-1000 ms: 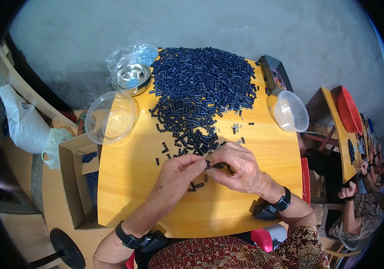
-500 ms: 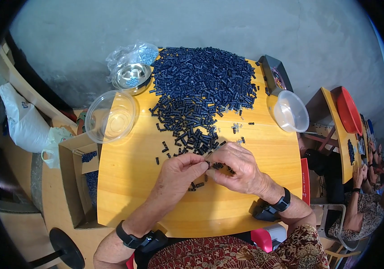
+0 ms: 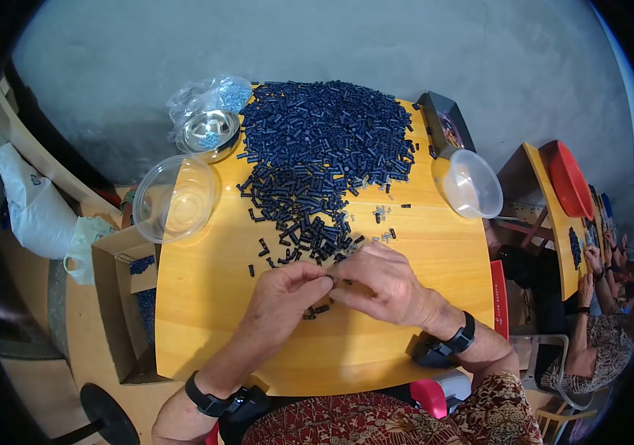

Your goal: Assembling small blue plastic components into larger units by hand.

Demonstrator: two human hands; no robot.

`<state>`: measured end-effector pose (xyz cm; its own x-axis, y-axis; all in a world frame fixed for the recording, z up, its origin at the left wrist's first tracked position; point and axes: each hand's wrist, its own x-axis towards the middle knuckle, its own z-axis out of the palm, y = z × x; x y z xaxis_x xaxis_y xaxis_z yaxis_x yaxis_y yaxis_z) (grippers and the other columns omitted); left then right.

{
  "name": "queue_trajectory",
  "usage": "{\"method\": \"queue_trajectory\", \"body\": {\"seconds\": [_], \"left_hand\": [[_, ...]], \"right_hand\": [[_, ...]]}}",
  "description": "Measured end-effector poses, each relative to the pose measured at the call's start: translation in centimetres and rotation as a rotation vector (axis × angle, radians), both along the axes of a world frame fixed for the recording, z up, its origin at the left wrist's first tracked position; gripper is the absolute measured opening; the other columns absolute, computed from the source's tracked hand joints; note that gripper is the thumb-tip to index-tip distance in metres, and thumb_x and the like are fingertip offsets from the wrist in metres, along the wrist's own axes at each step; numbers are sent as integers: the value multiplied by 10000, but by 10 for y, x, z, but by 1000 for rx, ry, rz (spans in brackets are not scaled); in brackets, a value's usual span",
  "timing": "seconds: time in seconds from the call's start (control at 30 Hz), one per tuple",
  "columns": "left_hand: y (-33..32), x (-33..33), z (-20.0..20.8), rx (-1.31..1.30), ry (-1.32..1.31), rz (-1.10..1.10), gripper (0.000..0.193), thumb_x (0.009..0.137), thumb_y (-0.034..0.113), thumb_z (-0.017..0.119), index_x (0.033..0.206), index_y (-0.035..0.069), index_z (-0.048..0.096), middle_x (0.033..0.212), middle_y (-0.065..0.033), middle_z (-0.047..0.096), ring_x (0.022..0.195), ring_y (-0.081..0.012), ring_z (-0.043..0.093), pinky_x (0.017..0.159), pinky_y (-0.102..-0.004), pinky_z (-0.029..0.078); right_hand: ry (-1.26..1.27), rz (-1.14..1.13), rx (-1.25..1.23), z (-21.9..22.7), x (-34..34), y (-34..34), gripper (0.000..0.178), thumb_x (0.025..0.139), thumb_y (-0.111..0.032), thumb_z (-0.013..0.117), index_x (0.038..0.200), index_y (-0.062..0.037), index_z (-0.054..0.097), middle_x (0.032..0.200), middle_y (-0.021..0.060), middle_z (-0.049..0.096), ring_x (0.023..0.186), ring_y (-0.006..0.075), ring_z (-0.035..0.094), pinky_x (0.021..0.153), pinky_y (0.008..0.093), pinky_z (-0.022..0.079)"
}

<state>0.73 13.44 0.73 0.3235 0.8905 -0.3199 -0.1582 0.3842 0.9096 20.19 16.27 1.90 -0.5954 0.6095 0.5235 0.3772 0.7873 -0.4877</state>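
My left hand (image 3: 281,294) and right hand (image 3: 385,288), pinched closed on a small dark piece (image 3: 332,279).
Just beyond: heaped, tubular black plastic cylinders (image 3: 324,133).

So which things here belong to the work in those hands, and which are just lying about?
Likely part of the work:
left hand and right hand, fingertips close together; what they hold is mostly hidden
small black cylindrical pieces, heaped and scattered on the yellow table

Likely just lying about:
white plastic bag, at the left
red basin, on another table at the right
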Motion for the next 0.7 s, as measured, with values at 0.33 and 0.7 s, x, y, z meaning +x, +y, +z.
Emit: {"method": "queue_trajectory", "body": {"seconds": [0.33, 0.7], "left_hand": [[-2, -5, -3, 61, -64, 122, 124, 899, 75, 606, 987, -11, 619, 904, -63, 675, 849, -97, 624, 789, -221, 489], [-1, -4, -6, 74, -76, 99, 132, 902, 88, 607, 997, -4, 616, 905, -67, 675, 857, -102, 621, 806, -230, 484]], "right_hand": [[-32, -331, -299, -6, 28, 52, 113, 821, -83, 648, 858, 12, 600, 825, 127, 619, 745, 274, 599, 661, 355, 487], [-203, -233, -38, -28, 27, 68, 108, 742, -36, 660, 838, -20, 614, 777, 112, 561, 784, 308, 559, 702, 408, 471]]}}
